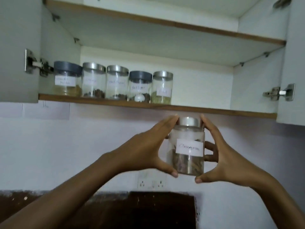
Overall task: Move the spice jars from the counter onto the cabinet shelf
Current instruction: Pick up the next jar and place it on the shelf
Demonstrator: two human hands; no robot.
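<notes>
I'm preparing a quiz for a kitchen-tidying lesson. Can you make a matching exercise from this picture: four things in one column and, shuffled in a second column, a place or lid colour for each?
Things
1. cinnamon jar
2. leftmost jar in the row
3. rightmost jar in the row
4. wall socket

Places and states
A. silver lid, right end of the row
B. on the wall, below the held jar
C. held between the left hand and the right hand, below the cabinet shelf
D. dark grey lid, left end of the row

Pairs: 1-C, 2-D, 3-A, 4-B
</notes>
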